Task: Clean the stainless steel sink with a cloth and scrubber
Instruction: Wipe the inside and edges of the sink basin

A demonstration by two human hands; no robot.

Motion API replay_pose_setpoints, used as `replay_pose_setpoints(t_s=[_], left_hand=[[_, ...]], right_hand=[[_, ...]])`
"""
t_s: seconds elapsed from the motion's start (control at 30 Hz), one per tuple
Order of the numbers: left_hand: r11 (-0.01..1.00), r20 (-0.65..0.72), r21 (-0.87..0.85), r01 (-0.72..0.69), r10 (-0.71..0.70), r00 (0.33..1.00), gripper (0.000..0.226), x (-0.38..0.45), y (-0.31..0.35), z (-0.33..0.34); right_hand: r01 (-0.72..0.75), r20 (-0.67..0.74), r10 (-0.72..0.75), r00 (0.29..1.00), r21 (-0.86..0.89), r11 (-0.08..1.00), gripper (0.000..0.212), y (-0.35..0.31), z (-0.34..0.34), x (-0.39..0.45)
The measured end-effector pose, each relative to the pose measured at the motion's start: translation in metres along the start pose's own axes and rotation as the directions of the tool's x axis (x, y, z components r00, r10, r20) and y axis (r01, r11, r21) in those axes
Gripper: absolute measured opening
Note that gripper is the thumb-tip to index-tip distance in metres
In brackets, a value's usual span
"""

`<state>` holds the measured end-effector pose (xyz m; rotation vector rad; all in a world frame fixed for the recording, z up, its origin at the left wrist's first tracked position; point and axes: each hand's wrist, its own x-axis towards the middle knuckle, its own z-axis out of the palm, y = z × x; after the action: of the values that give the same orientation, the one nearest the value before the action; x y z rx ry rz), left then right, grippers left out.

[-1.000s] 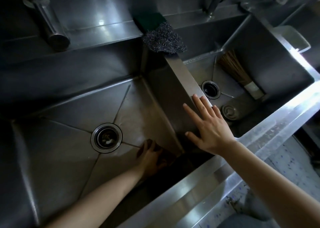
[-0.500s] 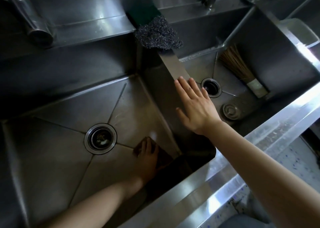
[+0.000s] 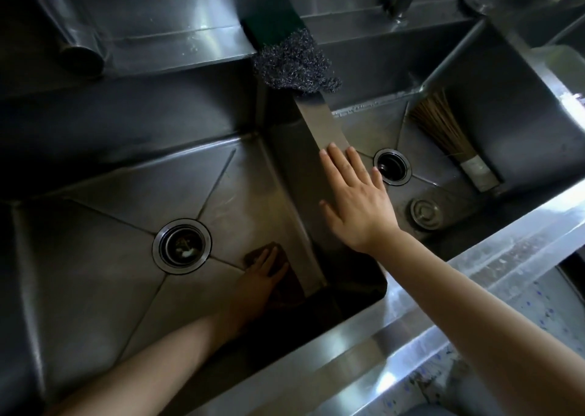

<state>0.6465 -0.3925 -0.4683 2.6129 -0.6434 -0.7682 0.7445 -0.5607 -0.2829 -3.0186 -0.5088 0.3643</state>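
Note:
The stainless steel sink (image 3: 104, 225) has two basins split by a narrow divider (image 3: 319, 121). My left hand (image 3: 258, 278) lies flat in the left basin, fingers straight, pressing a dark brown cloth (image 3: 286, 284) onto the floor right of the drain (image 3: 181, 246). My right hand (image 3: 354, 200) rests with spread fingers on the divider's top. A steel wool scrubber (image 3: 296, 64) sits at the divider's far end, with a green scouring pad (image 3: 272, 26) behind it.
The right basin holds a bamboo brush (image 3: 449, 133), a drain (image 3: 392, 166) and a loose metal drain cover (image 3: 425, 213). A faucet spout (image 3: 68, 35) hangs at top left. The sink's front rim (image 3: 427, 292) runs along the lower right.
My left hand has slid the cloth away from the basin's near right corner toward the drain. My right hand has moved farther along the divider toward the scrubber.

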Motion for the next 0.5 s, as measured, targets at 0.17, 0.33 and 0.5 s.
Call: replay_pose_setpoints(t_s=[0.17, 0.33, 0.5], left_hand=[[0.999, 0.022, -0.041, 0.022, -0.021, 1.0, 0.073, -0.001, 0.005, -0.003], [0.995, 0.062, -0.086, 0.054, -0.049, 0.997, 0.079, 0.002, 0.006, -0.006], [0.991, 0.089, -0.081, 0.11, -0.102, 0.991, 0.081, 0.008, 0.01, -0.005]], right_hand=[[0.041, 0.042, -0.041, 0.998, -0.005, 0.999, 0.08, 0.002, -0.003, 0.002], [0.177, 0.021, -0.178, 0.984, 0.043, 0.983, 0.072, 0.011, -0.012, 0.011], [0.259, 0.02, -0.259, 0.966, -0.013, 0.966, 0.068, 0.01, -0.02, 0.044]])
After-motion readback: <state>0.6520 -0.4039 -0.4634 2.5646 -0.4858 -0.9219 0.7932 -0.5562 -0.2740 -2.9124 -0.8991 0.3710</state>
